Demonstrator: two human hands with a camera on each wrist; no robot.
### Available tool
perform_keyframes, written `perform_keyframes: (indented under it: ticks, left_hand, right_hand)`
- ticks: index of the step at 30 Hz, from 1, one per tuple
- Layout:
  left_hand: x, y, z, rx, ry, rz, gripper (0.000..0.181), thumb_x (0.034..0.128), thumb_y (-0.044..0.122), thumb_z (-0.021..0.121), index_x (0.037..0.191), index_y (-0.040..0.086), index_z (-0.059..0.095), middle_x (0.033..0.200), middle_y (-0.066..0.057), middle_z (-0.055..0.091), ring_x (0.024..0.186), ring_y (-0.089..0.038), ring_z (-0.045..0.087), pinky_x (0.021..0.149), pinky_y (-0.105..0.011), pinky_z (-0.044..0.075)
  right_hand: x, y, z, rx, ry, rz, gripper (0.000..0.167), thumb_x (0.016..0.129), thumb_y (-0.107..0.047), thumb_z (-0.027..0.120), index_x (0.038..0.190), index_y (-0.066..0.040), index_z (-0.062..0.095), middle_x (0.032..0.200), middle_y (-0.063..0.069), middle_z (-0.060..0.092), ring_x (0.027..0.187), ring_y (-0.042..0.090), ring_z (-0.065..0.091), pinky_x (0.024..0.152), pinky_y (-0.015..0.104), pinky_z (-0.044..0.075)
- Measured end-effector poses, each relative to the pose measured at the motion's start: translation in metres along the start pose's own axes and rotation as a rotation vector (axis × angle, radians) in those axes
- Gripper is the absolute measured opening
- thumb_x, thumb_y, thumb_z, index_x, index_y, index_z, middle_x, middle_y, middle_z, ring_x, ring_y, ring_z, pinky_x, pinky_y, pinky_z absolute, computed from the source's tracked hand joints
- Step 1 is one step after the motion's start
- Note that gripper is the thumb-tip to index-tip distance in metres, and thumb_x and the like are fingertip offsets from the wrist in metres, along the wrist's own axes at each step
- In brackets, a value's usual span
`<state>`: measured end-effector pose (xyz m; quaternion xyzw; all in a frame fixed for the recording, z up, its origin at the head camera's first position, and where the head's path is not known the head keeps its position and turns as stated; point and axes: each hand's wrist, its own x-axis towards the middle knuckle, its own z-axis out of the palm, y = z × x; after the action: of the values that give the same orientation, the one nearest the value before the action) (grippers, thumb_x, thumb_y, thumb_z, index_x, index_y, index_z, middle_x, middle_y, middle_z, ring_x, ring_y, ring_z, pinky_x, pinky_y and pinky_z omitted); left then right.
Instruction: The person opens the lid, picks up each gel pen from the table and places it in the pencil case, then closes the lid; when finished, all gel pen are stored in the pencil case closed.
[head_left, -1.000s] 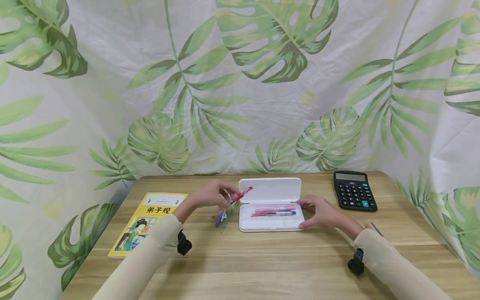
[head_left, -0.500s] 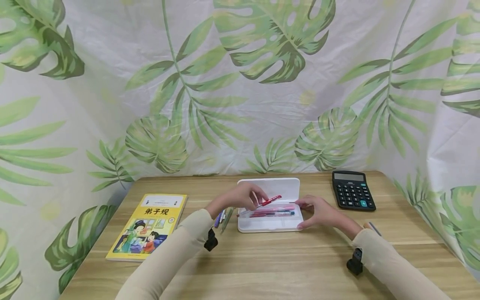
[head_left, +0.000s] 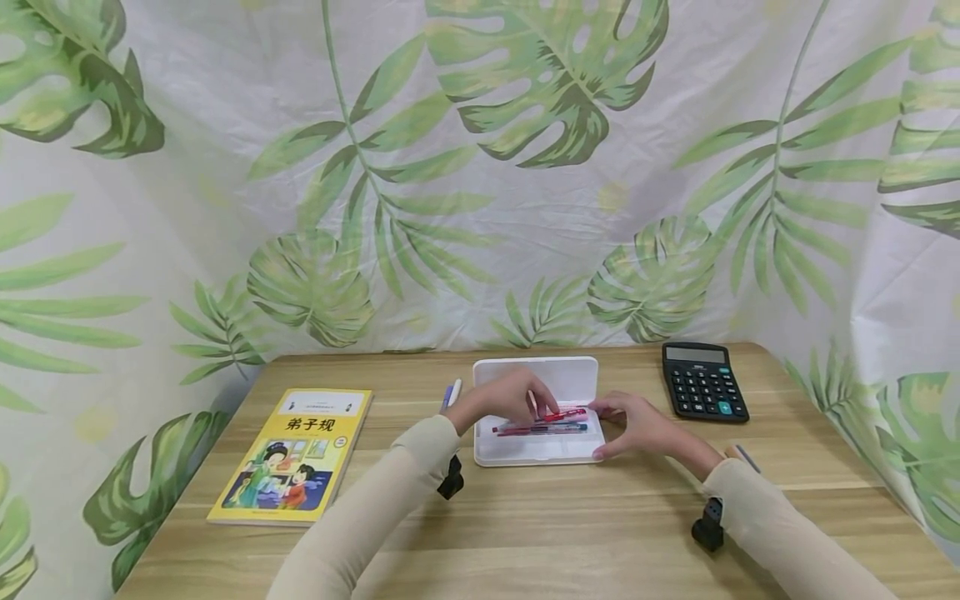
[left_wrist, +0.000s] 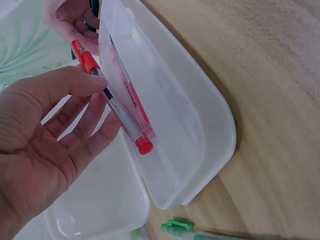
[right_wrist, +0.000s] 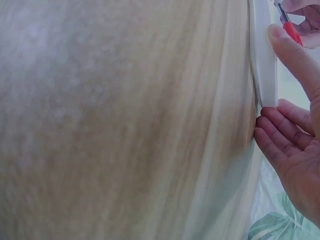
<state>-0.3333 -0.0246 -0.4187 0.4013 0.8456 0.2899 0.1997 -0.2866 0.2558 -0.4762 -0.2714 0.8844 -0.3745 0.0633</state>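
My left hand [head_left: 517, 398] is over the open white pencil case [head_left: 525, 461]. Between thumb and fingers it pinches a clear pen with a red cap and red end [left_wrist: 120, 107], tilted above the tray in the left wrist view. Inside the case [left_wrist: 210, 115] lie several pens [head_left: 525, 431], one with a pink-red barrel [left_wrist: 131, 92]; my left hand partly covers them. My right hand [head_left: 641, 427] holds the case's right end, thumb at the front corner and fingers at the back. In the right wrist view these fingers [right_wrist: 282, 130] touch the white edge.
Left of the case lie pens [head_left: 452, 393], mostly behind my left forearm; a green one [left_wrist: 180, 227] shows in the left wrist view. A yellow book [head_left: 292, 458] lies at left, a black calculator [head_left: 705, 383] at back right. Slim objects [head_left: 742, 457] sit by my right sleeve.
My left hand has carried the red pen rightward from beside the case to over its tray and lowered it there. My right hand has stayed at the case's right end.
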Motion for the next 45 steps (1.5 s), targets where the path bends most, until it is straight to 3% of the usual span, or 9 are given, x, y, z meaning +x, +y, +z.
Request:
perform_keyframes:
  ticks: [7,12,21,29,39,41,45]
  left_hand:
    - [0.006,-0.001,0.005,-0.004,-0.023,-0.017,0.042,0.0736,-0.019,0.067,0.107,0.004,0.079,0.088,-0.014,0.074,0.071,-0.007,0.060,0.062,-0.019,0.051]
    - [0.007,-0.001,0.004,-0.029,-0.010,-0.011,0.040,0.0760,-0.016,0.071,0.111,0.000,0.077,0.094,-0.016,0.075,0.077,-0.010,0.064,0.068,-0.020,0.055]
    - [-0.008,0.003,-0.011,-0.104,0.003,0.011,0.037,0.0823,-0.010,0.073,0.119,-0.005,0.071,0.104,-0.024,0.072,0.086,-0.017,0.069,0.072,-0.019,0.056]
    - [-0.037,-0.007,-0.028,-0.195,0.062,0.008,0.039,0.0829,-0.010,0.072,0.122,-0.007,0.069,0.107,-0.031,0.070,0.091,-0.025,0.071,0.070,-0.024,0.059]
    - [-0.088,-0.039,-0.044,-0.199,0.178,0.030,0.037,0.0858,-0.009,0.068,0.123,-0.010,0.066,0.107,-0.031,0.069,0.096,-0.035,0.069,0.078,-0.024,0.058]
    - [-0.098,-0.043,-0.046,-0.209,0.190,0.020,0.037,0.0860,-0.010,0.067,0.123,-0.011,0.065,0.107,-0.032,0.068,0.097,-0.038,0.068,0.078,-0.025,0.058]
    - [-0.111,-0.054,-0.047,-0.241,0.221,-0.055,0.040,0.0840,-0.010,0.068,0.124,-0.009,0.066,0.105,-0.032,0.067,0.095,-0.034,0.068,0.074,-0.025,0.057]
  right_hand:
    - [0.002,0.005,0.002,0.015,0.013,-0.022,0.072,0.067,-0.027,0.096,0.125,0.003,0.066,0.111,0.012,0.069,0.107,0.029,0.065,0.097,0.050,0.055]
    - [0.002,0.005,0.002,0.016,0.021,-0.032,0.071,0.067,-0.027,0.096,0.124,0.002,0.067,0.109,0.011,0.069,0.105,0.027,0.065,0.096,0.048,0.056]
    - [0.001,0.004,0.003,0.007,0.018,-0.014,0.070,0.067,-0.028,0.096,0.124,0.001,0.068,0.108,0.009,0.069,0.104,0.026,0.065,0.096,0.044,0.056]
    - [0.000,0.003,0.002,-0.001,0.017,-0.017,0.073,0.066,-0.029,0.096,0.125,0.004,0.067,0.109,0.011,0.068,0.105,0.027,0.065,0.097,0.042,0.056]
    - [0.001,0.002,0.002,-0.011,0.012,-0.026,0.074,0.067,-0.029,0.096,0.126,0.004,0.066,0.111,0.012,0.069,0.106,0.027,0.065,0.097,0.044,0.055]
    - [0.001,0.003,0.002,-0.012,0.011,-0.023,0.074,0.067,-0.029,0.096,0.126,0.004,0.066,0.111,0.011,0.069,0.106,0.026,0.064,0.097,0.044,0.055]
    - [0.000,0.002,0.001,-0.013,0.010,-0.013,0.074,0.067,-0.030,0.096,0.126,0.004,0.066,0.111,0.011,0.069,0.106,0.027,0.064,0.098,0.046,0.055]
